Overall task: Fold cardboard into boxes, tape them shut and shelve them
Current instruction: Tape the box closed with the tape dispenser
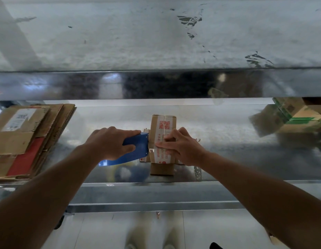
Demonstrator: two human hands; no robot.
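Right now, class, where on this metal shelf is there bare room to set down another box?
Two bare patches: one between the flattened cardboard stack and the left hand, a wider one between the small cardboard box and the green-printed boxes far right. Crowded at centre around the right hand and blue tape dispenser.

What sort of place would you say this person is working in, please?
Probably a packing or stockroom area. A metal shelf serves as the bench, a stack of flattened cardboard lies at its left, and the left hand holds a blue tape dispenser against a small box that the right hand grips.
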